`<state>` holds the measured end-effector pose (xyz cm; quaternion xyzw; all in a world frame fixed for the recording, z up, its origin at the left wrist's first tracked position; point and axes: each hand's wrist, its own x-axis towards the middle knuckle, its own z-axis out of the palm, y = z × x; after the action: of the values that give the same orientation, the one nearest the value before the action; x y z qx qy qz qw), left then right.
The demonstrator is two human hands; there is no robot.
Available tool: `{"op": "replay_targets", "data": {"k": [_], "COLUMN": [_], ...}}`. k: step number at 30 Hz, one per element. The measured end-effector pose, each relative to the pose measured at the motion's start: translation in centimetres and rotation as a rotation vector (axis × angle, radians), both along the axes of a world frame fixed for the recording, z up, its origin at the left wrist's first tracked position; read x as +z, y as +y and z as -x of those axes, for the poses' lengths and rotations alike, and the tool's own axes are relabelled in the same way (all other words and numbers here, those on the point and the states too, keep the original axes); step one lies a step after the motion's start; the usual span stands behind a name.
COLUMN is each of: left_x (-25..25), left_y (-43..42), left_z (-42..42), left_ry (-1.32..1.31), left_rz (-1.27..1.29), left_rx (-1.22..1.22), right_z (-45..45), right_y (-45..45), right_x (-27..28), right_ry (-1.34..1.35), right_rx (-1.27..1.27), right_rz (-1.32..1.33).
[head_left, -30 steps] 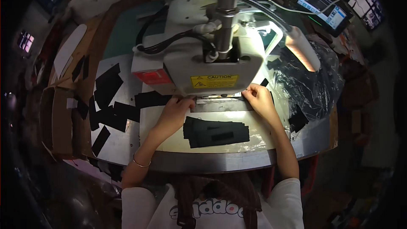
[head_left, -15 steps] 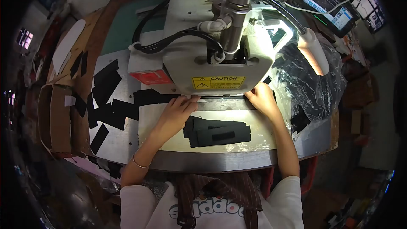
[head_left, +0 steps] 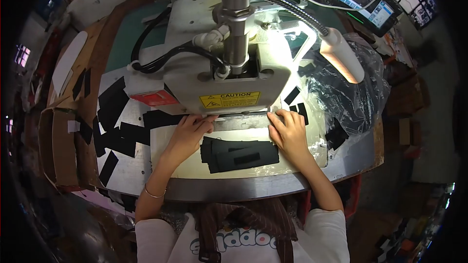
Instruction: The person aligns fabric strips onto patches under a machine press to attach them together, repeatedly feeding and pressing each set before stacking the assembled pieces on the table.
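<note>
The white machine head (head_left: 229,87) with a yellow caution label stands over a metal plate (head_left: 241,122). My left hand (head_left: 194,129) rests at the plate's left end, its index finger stretched along the edge beneath the head and the other fingers bent. At the plate's right end is my right hand (head_left: 287,130), fingers apart and fingertips on the plate. Overlapping black fabric pieces (head_left: 239,155) lie in front of the plate, between my forearms. Another black strip (head_left: 163,119) lies just left of my left hand. What lies under the head is mostly hidden.
More black pieces (head_left: 112,102) are scattered at the left beside a cardboard box (head_left: 58,148). Clear plastic wrap (head_left: 348,92) covers the right side under a lamp (head_left: 342,56). A screen (head_left: 365,1) stands at the back right.
My right hand has come forward from beneath the head's right edge, and its fingers have spread. My left hand stays at the plate's left end. The camera view has shifted.
</note>
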<state>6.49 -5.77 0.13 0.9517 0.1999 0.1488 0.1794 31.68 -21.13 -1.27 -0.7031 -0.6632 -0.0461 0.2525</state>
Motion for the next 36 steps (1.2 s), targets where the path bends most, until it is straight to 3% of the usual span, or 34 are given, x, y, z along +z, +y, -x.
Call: {"op": "replay_targets", "data": {"k": [3, 6, 7, 10, 17, 20, 21, 26, 29, 32, 36], "left_x": [0.1, 0.1, 0.1, 0.4, 0.2, -0.1, -0.1, 0.0, 0.7, -0.5, -1.0], "left_y": [0.1, 0.0, 0.0, 0.0, -0.2, -0.3, -0.3, -0.9, -1.5, -1.4, -1.5], "left_z": [0.0, 0.0, -0.1, -0.4, -0.2, -0.2, -0.3, -1.1, -2.0, -2.7, -3.4], "left_ry": [-0.001, 0.001, -0.001, -0.011, -0.119, -0.147, -0.152, -0.197, -0.106, -0.067, -0.022], "left_rz": [0.016, 0.060, 0.079, 0.134, 0.016, -0.020, -0.024, -0.027, 0.118, -0.006, -0.147], "left_rx": [0.007, 0.021, 0.034, 0.050, 0.004, -0.014, -0.016, -0.065, -0.070, -0.082, -0.101], "right_z": [-0.2, -1.4, -1.9, -3.3, -4.0, -3.3, -3.0, -0.4, 0.6, 0.9, 1.2], "right_y": [0.0, -1.8, -2.2, -3.5, -3.9, -3.6, -3.3, 2.2, 6.3, 8.2, 8.2], "right_x": [0.8, 0.4, 0.8, 0.4, -0.2, 1.1, 2.3, 2.2, -1.0, -0.7, -0.4], "right_ry": [0.064, 0.227, 0.206, 0.032, 0.341, 0.568, 0.522, 0.773, 0.599, 0.336, 0.235], "right_rx": [0.012, -0.192, -0.300, -0.522, -0.548, -0.544, -0.483, 0.009, 0.027, 0.007, -0.037], "right_rz": [-0.022, -0.141, -0.216, -0.083, -0.128, -0.217, -0.223, 0.075, 0.027, -0.072, -0.077]}}
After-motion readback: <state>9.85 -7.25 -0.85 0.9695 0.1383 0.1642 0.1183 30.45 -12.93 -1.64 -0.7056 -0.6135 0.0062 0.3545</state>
